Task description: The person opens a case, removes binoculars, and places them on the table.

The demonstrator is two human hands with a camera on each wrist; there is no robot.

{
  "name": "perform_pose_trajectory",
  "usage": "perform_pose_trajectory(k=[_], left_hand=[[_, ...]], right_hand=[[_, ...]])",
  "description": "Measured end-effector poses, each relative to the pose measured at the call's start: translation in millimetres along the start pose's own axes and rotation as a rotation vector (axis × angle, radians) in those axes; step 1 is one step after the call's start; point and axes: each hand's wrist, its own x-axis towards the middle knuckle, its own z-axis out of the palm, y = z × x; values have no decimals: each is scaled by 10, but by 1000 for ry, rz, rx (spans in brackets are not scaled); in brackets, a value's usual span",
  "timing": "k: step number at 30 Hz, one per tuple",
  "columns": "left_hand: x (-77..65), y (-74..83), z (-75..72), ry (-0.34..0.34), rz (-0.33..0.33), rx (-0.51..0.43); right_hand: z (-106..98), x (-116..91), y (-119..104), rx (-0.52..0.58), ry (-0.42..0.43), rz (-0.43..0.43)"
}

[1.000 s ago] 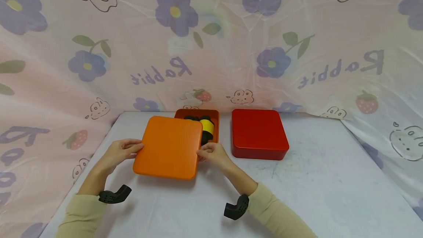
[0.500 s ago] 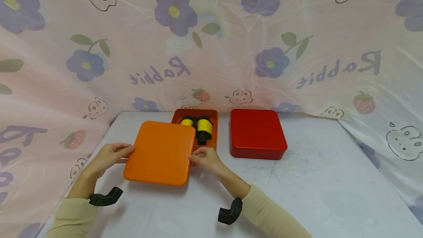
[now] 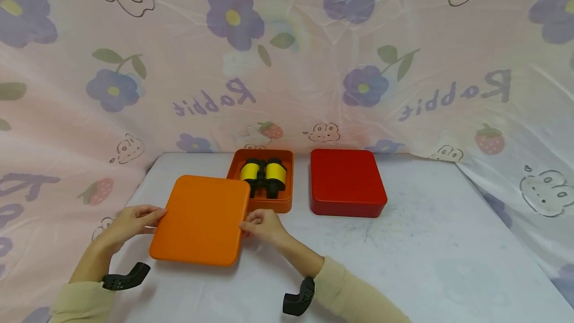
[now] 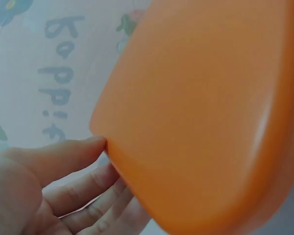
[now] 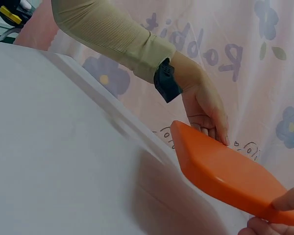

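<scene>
A square orange lid [image 3: 202,221] is held between both hands, raised over the table with its shadow below it. My left hand [image 3: 134,221] pinches its left edge, thumb on top and fingers underneath, as the left wrist view shows. At the right edge, my right hand [image 3: 266,226] pinches the rim between thumb and fingers. Behind the lid stands an uncovered orange box [image 3: 280,206], its front left corner hidden by the lid. Inside lie black binoculars with yellow barrels [image 3: 275,172].
To the right of the orange box is a red box [image 3: 347,178] with a flat red top. A white cloth covers the table [image 3: 426,243]. At the back and sides hangs a flowered curtain [image 3: 296,83].
Both hands have carried the lid left and toward the person. More of the orange box shows now, and the binoculars have come almost fully into sight.
</scene>
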Motion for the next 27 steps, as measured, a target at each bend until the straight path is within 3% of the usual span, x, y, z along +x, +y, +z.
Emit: perform_pose_trajectory(k=[6,12,27], left_hand=[[-67,-141,-64,-15,-8,3],[-138,-264,-135,-76,1,28],[-172,-450,-238,-135,-98,22]], right_hand=[[152,1,23,-6,-10,-5],[280,-23,30,8,-21,-8],[516,-50,50,35,-13,33]])
